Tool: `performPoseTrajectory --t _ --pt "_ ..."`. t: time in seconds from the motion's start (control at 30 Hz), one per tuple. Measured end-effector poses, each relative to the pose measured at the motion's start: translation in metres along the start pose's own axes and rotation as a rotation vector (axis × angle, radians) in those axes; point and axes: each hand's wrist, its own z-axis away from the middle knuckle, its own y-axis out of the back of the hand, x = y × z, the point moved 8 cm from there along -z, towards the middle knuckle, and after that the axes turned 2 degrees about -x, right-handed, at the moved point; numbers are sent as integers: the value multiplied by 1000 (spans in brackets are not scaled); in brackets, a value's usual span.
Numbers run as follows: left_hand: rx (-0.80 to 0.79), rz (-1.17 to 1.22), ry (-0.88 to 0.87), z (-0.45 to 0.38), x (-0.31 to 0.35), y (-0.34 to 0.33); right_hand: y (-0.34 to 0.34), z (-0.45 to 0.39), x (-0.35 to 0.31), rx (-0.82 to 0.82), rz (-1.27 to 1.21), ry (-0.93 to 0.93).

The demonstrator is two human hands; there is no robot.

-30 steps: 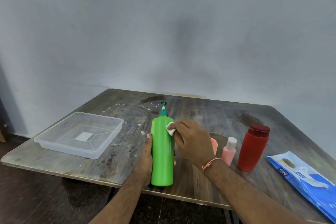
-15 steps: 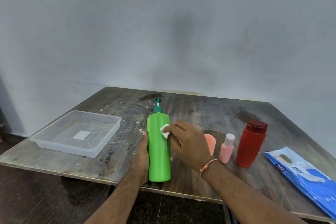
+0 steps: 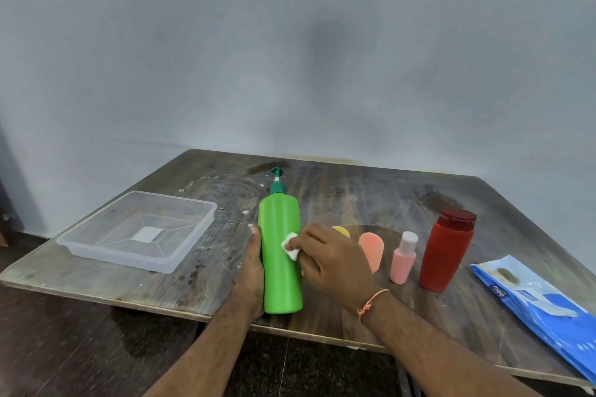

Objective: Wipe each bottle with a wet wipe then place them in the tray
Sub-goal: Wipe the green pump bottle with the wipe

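Standing upright near the counter's (image 3: 338,200) front edge – green bottle (image 3: 281,255), dark green pump on top. Gripping it low from the left side: left hand (image 3: 253,277), fingers wrapping behind and clamping on the body, mostly hidden behind the bottle. Pressing a small folded white wipe (image 3: 290,245) against the bottle's right side around mid-height: right hand (image 3: 332,263), fingers (image 3: 298,242) pinching together on the wipe. Wearing an orange thread (image 3: 371,301) on the right wrist.

Sitting to the left, well apart from the bottle – clear tray (image 3: 206,219), holding nothing but a pale square at the centre of its base.

Standing in a row to the right of the hands: peach bottle (image 3: 372,250) partly hidden behind the right hand, pink bottle (image 3: 402,259) with pale cap just beside it, then red bottle (image 3: 446,251) with dark red cap. Peeking out behind the right hand's knuckles – yellow rounded top (image 3: 340,230), rest hidden, cannot tell what kind of thing.

Lying flat at the counter's right front corner: blue wipe pack (image 3: 541,303), running off the frame edge.

Showing stains and white specks around the tray and bottle – counter surface, dark worn wood.
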Motion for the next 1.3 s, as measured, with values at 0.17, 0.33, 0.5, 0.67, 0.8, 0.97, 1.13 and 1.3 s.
performPoseTrajectory --t 0.17,0.33,0.5,0.67,0.8,0.97,1.13,1.3 --pt "-5 -17 10 -5 -2 2 5 11 6 -4 51 -1" --pt "-28 -20 24 -6 -4 2 2 4 11 62 15 -119" --pt "-20 1 19 -10 -6 12 -2 20 3 -4 8 -5" --pt "-62 -31 46 -12 -8 4 1 19 19 24 29 -116" --pt "-47 -44 31 -10 -8 6 5 5 17 94 -5 -191" --pt "-31 -73 16 -10 -9 7 6 11 3 15 18 -50" --pt "-144 -95 32 -4 -10 -3 12 5 26 51 41 -207" --pt "-178 -100 35 -1 -11 -8 22 -28 34 128 4 -338"
